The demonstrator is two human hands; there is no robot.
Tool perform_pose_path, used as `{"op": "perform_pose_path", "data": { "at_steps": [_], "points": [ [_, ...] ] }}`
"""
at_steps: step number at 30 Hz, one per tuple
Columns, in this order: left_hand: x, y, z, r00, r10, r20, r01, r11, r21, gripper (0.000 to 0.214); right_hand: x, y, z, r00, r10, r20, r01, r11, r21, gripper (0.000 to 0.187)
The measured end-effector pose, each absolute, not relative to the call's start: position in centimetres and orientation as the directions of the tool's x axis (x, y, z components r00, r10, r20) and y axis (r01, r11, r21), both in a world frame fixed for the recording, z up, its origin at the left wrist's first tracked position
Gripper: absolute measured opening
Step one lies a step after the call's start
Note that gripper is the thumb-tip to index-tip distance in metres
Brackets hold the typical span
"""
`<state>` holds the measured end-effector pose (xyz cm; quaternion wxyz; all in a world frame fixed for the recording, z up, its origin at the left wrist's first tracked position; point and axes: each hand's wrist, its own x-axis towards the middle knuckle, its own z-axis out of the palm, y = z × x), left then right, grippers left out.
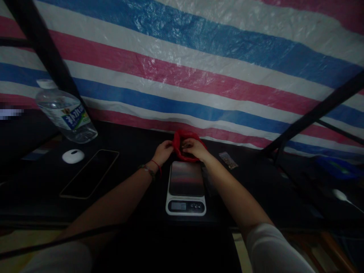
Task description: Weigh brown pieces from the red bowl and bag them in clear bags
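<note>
A red plastic bag [186,157] stands with its mouth open at the back of the black table, just behind a white kitchen scale [186,180]. My left hand [165,151] pinches the bag's left rim. Inside the mouth is my right hand [193,148], its fingers bent together among small brownish contents. What those fingers hold is too dark to make out. The scale's metal plate is bare, and its display is lit. To the right of my right forearm lies a small clear zip bag [228,160] with brown bits inside.
At left are a large clear bottle [66,113], a white earphone case [73,156] and a phone [90,174]. A blue container [338,168] and a white spoon-like item [339,195] lie far right. Striped plastic sheeting [182,76] hangs behind, crossed by dark frame bars [315,113].
</note>
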<state>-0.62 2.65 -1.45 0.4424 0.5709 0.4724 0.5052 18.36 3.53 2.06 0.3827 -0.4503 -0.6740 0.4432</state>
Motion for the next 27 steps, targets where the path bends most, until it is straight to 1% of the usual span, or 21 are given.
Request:
{"op": "perform_pose_path", "data": {
  "at_steps": [2, 4, 5, 7, 9, 10, 12, 15, 18, 22, 24, 27],
  "points": [
    [-0.6, 3.1, -1.9, -0.013, 0.989, 0.150, 0.120, -0.148, 0.982, 0.025, 19.1, 3.3, 2.7, -0.230, 0.966, 0.120, 0.352, 0.197, -0.915, 0.037],
    [-0.7, 3.5, -2.3, -0.034, 0.986, 0.163, 0.147, -0.156, 0.977, 0.037, 19.8, 3.0, 3.6, -0.183, 0.974, 0.131, 0.540, 0.211, -0.815, 0.035],
    [-0.7, 3.7, -2.5, -0.028, 0.984, 0.175, 0.159, -0.168, 0.973, 0.045, 20.0, 2.9, 4.0, -0.179, 0.973, 0.143, 0.650, 0.226, -0.726, 0.034],
    [-0.8, 3.9, -2.5, 0.001, 0.982, 0.190, 0.199, -0.186, 0.962, 0.064, 20.3, 2.9, 4.7, -0.217, 0.962, 0.164, 0.826, 0.271, -0.495, 0.029],
    [-0.8, 3.9, -2.1, 0.046, 0.980, 0.195, 0.261, -0.200, 0.944, 0.078, 20.0, 3.0, 5.1, -0.274, 0.950, 0.151, 0.906, 0.307, -0.292, 0.025],
    [-0.7, 3.8, -1.8, 0.078, 0.977, 0.200, 0.288, -0.214, 0.933, 0.080, 19.7, 3.1, 5.1, -0.292, 0.947, 0.133, 0.921, 0.316, -0.227, 0.024],
    [-0.7, 3.8, -1.2, 0.161, 0.963, 0.218, 0.315, -0.259, 0.913, 0.076, 18.8, 3.5, 5.0, -0.307, 0.946, 0.105, 0.931, 0.321, -0.174, 0.025],
    [-0.5, 3.9, -1.0, 0.260, 0.941, 0.215, 0.317, -0.293, 0.902, 0.065, 17.6, 4.3, 4.7, -0.345, 0.932, 0.107, 0.912, 0.360, -0.196, 0.027],
    [-0.6, 4.2, -1.3, 0.292, 0.933, 0.211, 0.264, -0.291, 0.920, 0.056, 16.9, 5.0, 4.7, -0.402, 0.908, 0.119, 0.869, 0.419, -0.263, 0.027],
    [-0.6, 4.2, -1.3, 0.291, 0.928, 0.234, 0.164, -0.289, 0.943, 0.045, 17.0, 5.6, 4.8, -0.417, 0.899, 0.132, 0.815, 0.435, -0.383, 0.025],
    [-0.6, 4.1, -1.1, 0.276, 0.934, 0.227, 0.146, -0.274, 0.950, 0.044, 17.3, 5.7, 4.7, -0.413, 0.900, 0.142, 0.787, 0.431, -0.441, 0.027],
    [-0.5, 3.9, -1.0, 0.251, 0.938, 0.239, 0.130, -0.277, 0.952, 0.047, 17.5, 5.5, 4.4, -0.387, 0.915, 0.116, 0.744, 0.384, -0.547, 0.029]
  ]
}}
